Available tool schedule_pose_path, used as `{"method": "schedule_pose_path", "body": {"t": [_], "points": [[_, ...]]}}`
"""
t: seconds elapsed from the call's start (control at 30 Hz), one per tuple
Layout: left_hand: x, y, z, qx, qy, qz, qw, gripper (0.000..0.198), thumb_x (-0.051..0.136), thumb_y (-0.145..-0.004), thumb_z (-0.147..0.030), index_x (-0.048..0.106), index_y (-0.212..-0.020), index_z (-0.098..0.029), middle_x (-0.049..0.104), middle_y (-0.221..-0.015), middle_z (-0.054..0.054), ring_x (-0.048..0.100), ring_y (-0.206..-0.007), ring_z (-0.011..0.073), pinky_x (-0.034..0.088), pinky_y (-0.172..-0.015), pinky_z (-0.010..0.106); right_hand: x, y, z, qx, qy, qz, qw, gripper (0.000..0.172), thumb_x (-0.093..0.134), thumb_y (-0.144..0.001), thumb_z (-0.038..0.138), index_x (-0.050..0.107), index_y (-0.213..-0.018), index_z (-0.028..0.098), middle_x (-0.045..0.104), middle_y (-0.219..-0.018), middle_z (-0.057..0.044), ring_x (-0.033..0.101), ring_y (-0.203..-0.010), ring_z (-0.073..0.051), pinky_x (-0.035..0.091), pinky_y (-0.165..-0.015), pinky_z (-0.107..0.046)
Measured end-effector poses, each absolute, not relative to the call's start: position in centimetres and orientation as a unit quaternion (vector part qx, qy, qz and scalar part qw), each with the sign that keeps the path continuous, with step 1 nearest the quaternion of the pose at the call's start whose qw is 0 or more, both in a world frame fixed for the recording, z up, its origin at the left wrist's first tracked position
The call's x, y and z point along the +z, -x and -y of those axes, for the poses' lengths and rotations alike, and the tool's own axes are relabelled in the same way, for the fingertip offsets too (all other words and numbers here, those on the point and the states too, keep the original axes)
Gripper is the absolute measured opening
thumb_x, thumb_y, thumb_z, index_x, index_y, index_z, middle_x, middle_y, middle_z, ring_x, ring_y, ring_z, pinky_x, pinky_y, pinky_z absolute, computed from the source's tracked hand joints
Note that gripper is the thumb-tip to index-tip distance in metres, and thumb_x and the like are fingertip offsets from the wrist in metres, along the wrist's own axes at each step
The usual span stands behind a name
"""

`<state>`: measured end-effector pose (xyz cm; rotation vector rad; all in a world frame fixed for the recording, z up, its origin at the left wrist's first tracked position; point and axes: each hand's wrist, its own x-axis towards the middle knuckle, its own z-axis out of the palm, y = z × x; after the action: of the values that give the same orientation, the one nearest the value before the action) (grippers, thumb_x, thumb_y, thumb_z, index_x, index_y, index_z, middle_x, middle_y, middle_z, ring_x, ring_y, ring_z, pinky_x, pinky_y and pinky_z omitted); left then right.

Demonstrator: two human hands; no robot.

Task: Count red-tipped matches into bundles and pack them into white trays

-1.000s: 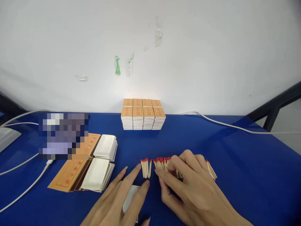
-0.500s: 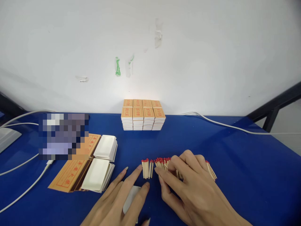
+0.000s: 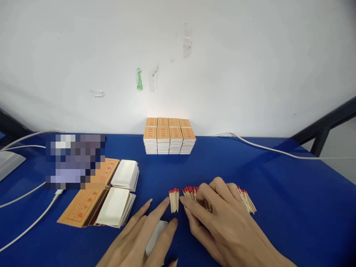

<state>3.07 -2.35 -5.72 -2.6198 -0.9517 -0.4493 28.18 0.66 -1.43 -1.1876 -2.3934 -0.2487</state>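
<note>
Bright, even, diffuse light from above; colours clean. Soft faint shadows under right hand (image 3: 228, 222) and left hand (image 3: 141, 237). Warm glow on wall (image 3: 222, 55) just behind stacked matchboxes (image 3: 169, 140). Wide-angle bend: table (image 3: 292, 193) far edge curves, corners stretched. Focus sharp at centre, matches (image 3: 174, 200) crisp; hands soften at bottom edge. Pixelated block (image 3: 75, 161) at left.

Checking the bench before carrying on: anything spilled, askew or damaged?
Nothing spilled or damaged. The matches lie loose on the blue table, a small bunch split off between left hand and right hand. Matchbox stack sits square.
</note>
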Motion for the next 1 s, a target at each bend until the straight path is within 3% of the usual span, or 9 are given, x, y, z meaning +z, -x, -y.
{"method": "schedule_pose_path", "body": {"t": [0.3, 0.63, 1.0], "points": [[-5.74, -2.97, 2.50, -0.152, 0.918, 0.334, 0.154, 0.050, 0.058, -0.100, -0.023, 0.072, -0.148, -0.020, 0.070, -0.153, 0.021, 0.080, -0.123, 0.0410, 0.073, -0.084, 0.051, -1.36, -28.26, -0.68, -0.089, 0.431, 0.869, 0.227, 0.004, 0.072, -0.096, 0.018, 0.074, -0.095, 0.021, 0.059, -0.086, -0.003, 0.043, -0.084, -0.024, 0.029, -0.076, -0.039], [-5.90, -2.71, 2.59, -0.147, 0.911, 0.362, 0.130, 0.051, 0.056, -0.106, -0.029, 0.064, -0.156, -0.020, 0.067, -0.159, 0.018, 0.076, -0.132, 0.0381, 0.071, -0.096, 0.047, -1.23, -28.19, -0.66, -0.080, 0.435, 0.857, 0.264, 0.014, 0.067, -0.098, 0.015, 0.072, -0.085, 0.020, 0.055, -0.079, -0.001, 0.042, -0.080, -0.021, 0.028, -0.073, -0.039], [-5.90, -2.47, 2.61, -0.131, 0.915, 0.356, 0.138, 0.054, 0.051, -0.110, -0.033, 0.057, -0.162, -0.017, 0.065, -0.160, 0.021, 0.076, -0.132, 0.0370, 0.070, -0.097, 0.045, -1.23, -28.48, -0.44, -0.082, 0.437, 0.855, 0.267, 0.020, 0.064, -0.101, 0.015, 0.072, -0.083, 0.019, 0.056, -0.079, -0.002, 0.043, -0.081, -0.021, 0.029, -0.074, -0.040]]}}
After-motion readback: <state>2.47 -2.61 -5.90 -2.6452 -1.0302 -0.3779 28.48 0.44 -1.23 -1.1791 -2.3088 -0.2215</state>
